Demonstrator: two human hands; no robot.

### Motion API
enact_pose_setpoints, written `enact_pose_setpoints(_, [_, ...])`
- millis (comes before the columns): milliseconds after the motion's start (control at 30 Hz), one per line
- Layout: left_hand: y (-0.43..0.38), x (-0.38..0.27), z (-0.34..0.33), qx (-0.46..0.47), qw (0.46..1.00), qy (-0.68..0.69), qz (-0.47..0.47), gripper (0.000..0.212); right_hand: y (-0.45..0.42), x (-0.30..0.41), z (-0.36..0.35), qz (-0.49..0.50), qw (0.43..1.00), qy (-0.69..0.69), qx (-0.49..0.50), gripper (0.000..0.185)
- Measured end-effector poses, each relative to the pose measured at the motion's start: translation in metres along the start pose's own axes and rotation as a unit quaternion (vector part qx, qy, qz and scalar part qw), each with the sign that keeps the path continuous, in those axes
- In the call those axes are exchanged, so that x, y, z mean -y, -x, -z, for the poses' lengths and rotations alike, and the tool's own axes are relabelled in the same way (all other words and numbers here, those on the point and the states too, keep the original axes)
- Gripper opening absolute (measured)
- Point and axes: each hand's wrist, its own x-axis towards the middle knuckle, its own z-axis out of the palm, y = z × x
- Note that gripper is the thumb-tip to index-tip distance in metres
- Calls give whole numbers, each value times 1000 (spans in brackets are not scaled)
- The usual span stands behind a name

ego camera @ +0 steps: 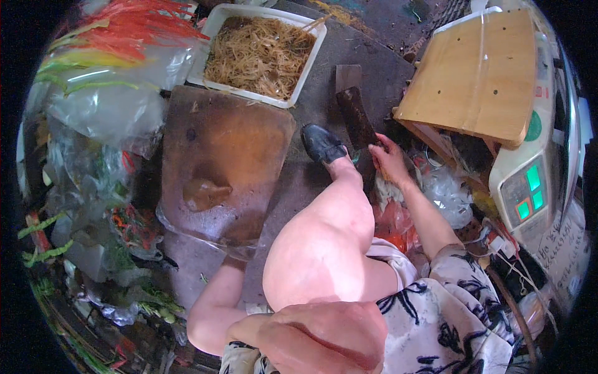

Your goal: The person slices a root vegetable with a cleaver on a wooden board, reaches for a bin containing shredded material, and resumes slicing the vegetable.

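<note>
My right hand (392, 160) reaches out past my knee. Its fingertips close around the near end of a dark, long, flat piece (357, 114), blade-like in shape. The far end of that piece lies against a small greyish-brown block (348, 77) on the dark ground (313, 93). My left hand is not in view; only the bent arm (247, 322) shows at the bottom. Left of my black shoe (323, 142) lies a brown board (233, 135) covered in clear plastic, with a brown lump (205, 194) on it that I cannot identify.
A white basin (299, 89) holds light-brown shreds in dark liquid. Clear plastic bags (112, 110) and red strips (135, 28) fill the left. At right stand a wooden stool-like piece (467, 79) and a scale with a lit display (528, 191). Bags (446, 196) and cables (518, 266) lie nearby.
</note>
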Motion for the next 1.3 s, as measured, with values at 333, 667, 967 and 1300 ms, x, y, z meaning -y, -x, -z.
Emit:
enact_pose_setpoints(333, [-5,6,10,-22,1000,-20,9,25,-108,-42,-30,35,969,-202,-139,31])
enact_pose_setpoints(667, [-12,6,4,-50,997,-50,21,25,-176,96,-23,60,947,124,-289,50])
enact_pose_setpoints(967, [-9,15,1,-84,990,-87,-72,26,-103,45,-35,225,864,400,-206,63])
enact_pose_setpoints(1300, [-11,-4,-12,-27,998,-54,13,32,8,-5,-11,145,870,464,-85,64])
